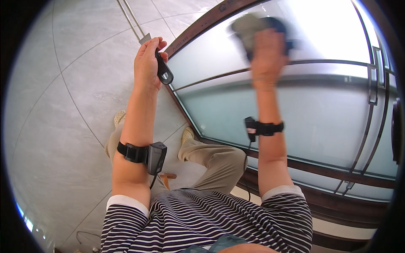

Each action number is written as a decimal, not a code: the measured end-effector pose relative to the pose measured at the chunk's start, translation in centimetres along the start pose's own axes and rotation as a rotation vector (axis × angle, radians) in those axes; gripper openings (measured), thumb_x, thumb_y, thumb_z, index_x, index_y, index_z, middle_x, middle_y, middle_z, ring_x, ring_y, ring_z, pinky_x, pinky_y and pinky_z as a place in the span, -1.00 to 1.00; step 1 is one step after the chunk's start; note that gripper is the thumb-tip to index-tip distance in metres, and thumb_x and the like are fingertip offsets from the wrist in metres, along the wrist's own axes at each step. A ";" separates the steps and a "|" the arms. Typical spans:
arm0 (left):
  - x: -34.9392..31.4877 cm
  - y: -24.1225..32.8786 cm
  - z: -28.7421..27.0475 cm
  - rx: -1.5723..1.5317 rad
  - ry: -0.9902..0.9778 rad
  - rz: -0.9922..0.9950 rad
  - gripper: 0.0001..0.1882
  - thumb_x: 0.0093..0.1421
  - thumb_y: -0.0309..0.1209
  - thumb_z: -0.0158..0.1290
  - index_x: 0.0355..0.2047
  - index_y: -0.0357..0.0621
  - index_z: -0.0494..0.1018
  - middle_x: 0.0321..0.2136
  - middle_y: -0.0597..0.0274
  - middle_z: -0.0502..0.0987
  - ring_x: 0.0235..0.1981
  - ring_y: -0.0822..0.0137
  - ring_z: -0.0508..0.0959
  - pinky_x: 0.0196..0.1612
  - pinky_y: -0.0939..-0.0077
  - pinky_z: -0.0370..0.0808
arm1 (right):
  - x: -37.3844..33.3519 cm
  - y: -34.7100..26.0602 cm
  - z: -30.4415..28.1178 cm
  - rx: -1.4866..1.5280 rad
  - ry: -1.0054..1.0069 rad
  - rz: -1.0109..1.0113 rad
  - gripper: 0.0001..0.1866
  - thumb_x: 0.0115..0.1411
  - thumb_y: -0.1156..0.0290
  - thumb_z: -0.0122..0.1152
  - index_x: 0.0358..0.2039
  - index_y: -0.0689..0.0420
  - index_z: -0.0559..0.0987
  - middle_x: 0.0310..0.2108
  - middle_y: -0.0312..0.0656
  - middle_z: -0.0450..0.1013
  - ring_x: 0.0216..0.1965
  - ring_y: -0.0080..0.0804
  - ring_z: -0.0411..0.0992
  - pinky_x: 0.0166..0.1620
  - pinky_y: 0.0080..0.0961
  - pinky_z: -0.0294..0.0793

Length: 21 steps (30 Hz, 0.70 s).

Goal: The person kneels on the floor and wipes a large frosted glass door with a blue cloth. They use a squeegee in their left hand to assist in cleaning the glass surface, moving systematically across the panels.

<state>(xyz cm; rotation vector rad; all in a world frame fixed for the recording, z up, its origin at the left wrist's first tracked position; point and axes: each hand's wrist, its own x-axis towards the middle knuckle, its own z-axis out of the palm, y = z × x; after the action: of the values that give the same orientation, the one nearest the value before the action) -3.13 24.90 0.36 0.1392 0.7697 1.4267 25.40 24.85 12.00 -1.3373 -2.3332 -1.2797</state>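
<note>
My left hand (pixel 147 63) is closed round the black handle (pixel 164 71) of a long tool. Two thin metal rods (pixel 131 19) run from the handle's grey collar out past the upper edge, so the tool's far end is hidden. On the right, my right hand (pixel 269 52) lies over a grey and dark cloth (pixel 249 28) against a frosted glass panel (pixel 202 50). Hand and cloth are both smeared by motion, but the cloth bunches out on either side of the fingers.
Dark brown framing (pixel 198 29) borders the glass, and metal bars with a handle (pixel 373 84) cross it at the right. Grey tiled floor (pixel 84 71) spreads to the left. A small wooden piece (pixel 167 176) shows by my legs, and black cables hang from both arm straps.
</note>
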 end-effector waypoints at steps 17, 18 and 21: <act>0.6 0.3 -0.3 -0.054 0.032 0.004 -0.80 0.32 -0.31 -0.02 -0.21 -0.19 0.45 -0.33 0.26 0.50 -0.49 0.50 0.43 -0.44 0.63 0.44 | 6.7 5.0 -6.6 -0.324 0.229 -0.001 -0.41 0.07 0.46 0.20 0.17 0.07 0.40 0.18 -0.02 0.31 0.20 0.03 0.26 0.09 -0.07 0.30; 0.5 0.2 0.0 -0.062 0.019 -0.020 -0.80 0.32 -0.31 -0.02 -0.21 -0.19 0.45 -0.33 0.26 0.50 -0.49 0.50 0.43 -0.44 0.63 0.44 | 8.7 6.4 -9.0 -0.436 0.302 0.060 -0.38 0.03 0.42 0.24 0.17 0.09 0.39 0.20 -0.01 0.28 0.24 0.05 0.21 0.09 -0.03 0.29; 0.4 0.0 0.1 -0.038 0.020 -0.008 -0.81 0.32 -0.33 -0.01 -0.21 -0.20 0.45 -0.33 0.26 0.50 -0.49 0.51 0.43 -0.44 0.62 0.43 | 11.9 8.1 -9.5 -0.623 0.433 0.165 -0.36 -0.02 0.33 0.28 0.13 0.17 0.40 0.24 0.01 0.22 0.32 0.07 0.08 0.11 0.04 0.26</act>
<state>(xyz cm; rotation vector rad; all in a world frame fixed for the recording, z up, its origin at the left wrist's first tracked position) -3.14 25.31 0.24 0.0925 0.7576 1.4359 22.24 27.22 28.79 -1.1892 -1.5593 -2.0857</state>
